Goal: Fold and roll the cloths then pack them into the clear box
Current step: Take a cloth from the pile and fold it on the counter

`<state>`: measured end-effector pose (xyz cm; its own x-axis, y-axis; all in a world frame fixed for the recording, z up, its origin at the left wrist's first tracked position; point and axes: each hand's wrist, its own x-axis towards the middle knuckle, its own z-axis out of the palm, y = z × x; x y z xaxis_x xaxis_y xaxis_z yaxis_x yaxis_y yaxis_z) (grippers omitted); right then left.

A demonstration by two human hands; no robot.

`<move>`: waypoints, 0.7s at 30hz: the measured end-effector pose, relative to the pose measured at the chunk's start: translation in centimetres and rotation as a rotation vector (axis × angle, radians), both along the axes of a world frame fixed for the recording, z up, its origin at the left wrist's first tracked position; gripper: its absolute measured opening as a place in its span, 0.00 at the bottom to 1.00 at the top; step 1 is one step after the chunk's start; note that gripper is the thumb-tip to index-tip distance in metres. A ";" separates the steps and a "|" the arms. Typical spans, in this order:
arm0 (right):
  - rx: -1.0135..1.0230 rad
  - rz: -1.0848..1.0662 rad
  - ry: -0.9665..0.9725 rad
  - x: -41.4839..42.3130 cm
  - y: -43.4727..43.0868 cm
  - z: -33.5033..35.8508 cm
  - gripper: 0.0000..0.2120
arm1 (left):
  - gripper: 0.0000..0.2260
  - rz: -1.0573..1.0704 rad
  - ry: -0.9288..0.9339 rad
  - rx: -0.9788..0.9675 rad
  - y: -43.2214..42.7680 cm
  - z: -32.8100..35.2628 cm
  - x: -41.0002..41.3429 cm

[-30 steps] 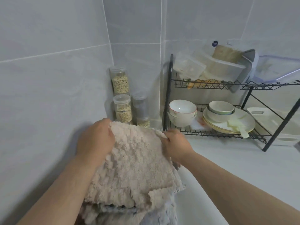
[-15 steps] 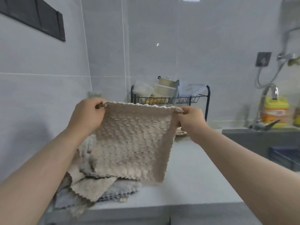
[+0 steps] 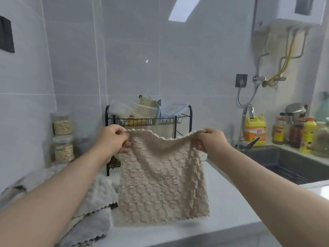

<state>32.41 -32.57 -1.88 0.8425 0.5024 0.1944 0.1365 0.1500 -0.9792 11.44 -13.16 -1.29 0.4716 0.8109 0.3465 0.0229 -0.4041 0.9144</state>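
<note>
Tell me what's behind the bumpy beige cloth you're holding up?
The black wire dish rack stands behind the beige cloth. Its top shelf with clear containers shows above the cloth's top edge. The lower shelf is mostly covered, so I can't see what sits there.

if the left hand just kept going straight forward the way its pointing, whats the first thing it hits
Probably the black dish rack. The left hand, pinching the beige cloth by a top corner, points toward the back wall, and the rack's left post stands right behind it. Depth is hard to judge.

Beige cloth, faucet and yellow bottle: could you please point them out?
Beige cloth [image 3: 161, 182], head view, middle of the hanging panel.
Faucet [image 3: 249, 111], head view, curved spout.
Yellow bottle [image 3: 255, 131], head view, label.
</note>
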 end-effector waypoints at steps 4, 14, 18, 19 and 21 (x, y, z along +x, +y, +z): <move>0.036 -0.021 0.027 3.4 1.6 -0.8 0.07 | 0.04 0.034 -0.077 0.012 1.4 0.5 2.1; 0.001 0.098 0.050 3.0 -3.0 -6.1 0.06 | 0.09 -0.057 0.185 0.255 -1.6 -8.6 -2.4; -0.397 0.126 -0.115 2.2 -5.8 -12.6 0.10 | 0.12 -0.143 0.481 0.301 -3.7 -14.4 -3.8; -0.509 0.119 -0.193 1.8 -6.5 -13.8 0.12 | 0.12 -0.175 0.550 0.307 -4.1 -15.3 -4.1; -0.744 0.124 -0.394 0.8 -7.5 -15.0 0.16 | 0.12 -0.240 0.687 0.335 -4.8 -16.2 -4.6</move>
<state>33.25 -40.04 -16.91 0.7127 0.7000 0.0442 0.5134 -0.4777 -0.7129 6.81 -17.98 -17.47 0.8163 0.5645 0.1228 0.4144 -0.7202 0.5564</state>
